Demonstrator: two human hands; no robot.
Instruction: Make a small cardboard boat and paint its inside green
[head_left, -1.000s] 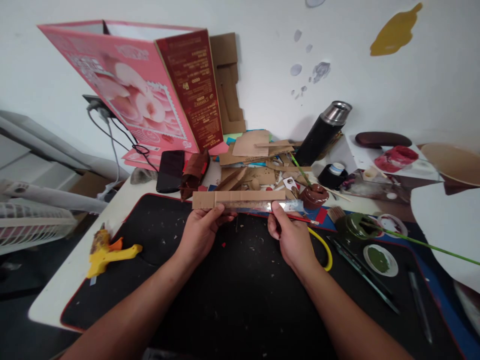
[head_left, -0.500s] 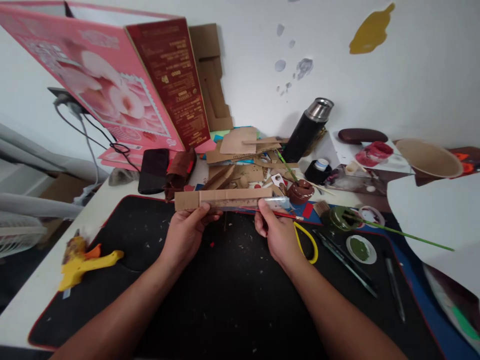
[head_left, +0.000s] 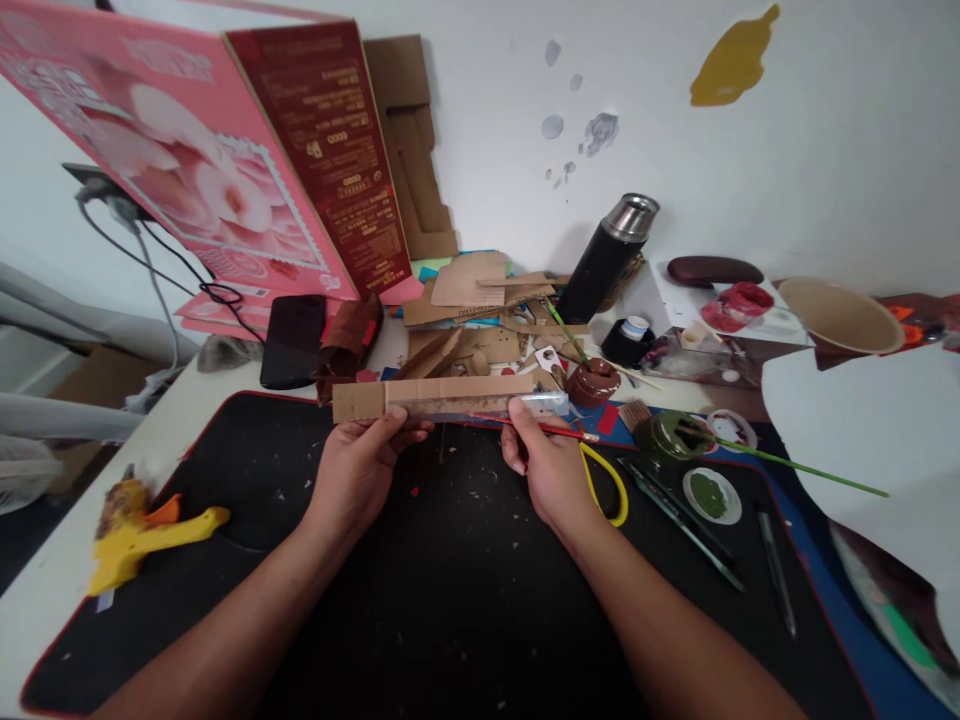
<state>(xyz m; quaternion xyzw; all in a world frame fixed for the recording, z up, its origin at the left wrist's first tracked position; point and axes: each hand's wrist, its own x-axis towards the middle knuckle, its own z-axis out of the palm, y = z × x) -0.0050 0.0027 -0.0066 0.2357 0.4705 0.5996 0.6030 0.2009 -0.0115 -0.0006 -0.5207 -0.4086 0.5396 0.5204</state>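
Pinching one piece of work between them, the two hands in the head view are apart from each other: the left hand (head_left: 360, 465) and the right hand (head_left: 553, 470) each press a thumb to the near face of a clear ruler (head_left: 457, 406), which lies along a cardboard strip (head_left: 457, 386). The strip is raised over the far edge of the black mat (head_left: 450, 590), before the cardboard scraps (head_left: 487, 345) near the table's (head_left: 172, 420) back edge. A red pencil (head_left: 559, 429) passes by the right fingers. As for progress, the strip is a separate piece with the ruler in place; creases seem to cross it, but whether it bears a drawn line cannot be told, and neither hand appears to be drawing.

Beyond the mat's far edge, the brown jar (head_left: 592, 384) holds a green-handled brush (head_left: 568, 332). Towards the mat's far right corner, the green jar (head_left: 670, 436) has a thin green stick (head_left: 802, 466) reaching its mouth, and a shallow white dish (head_left: 729, 505) below holds green paint (the lone fill plainly visible). What the tan cup (head_left: 840, 318) at the right contains is unclear.
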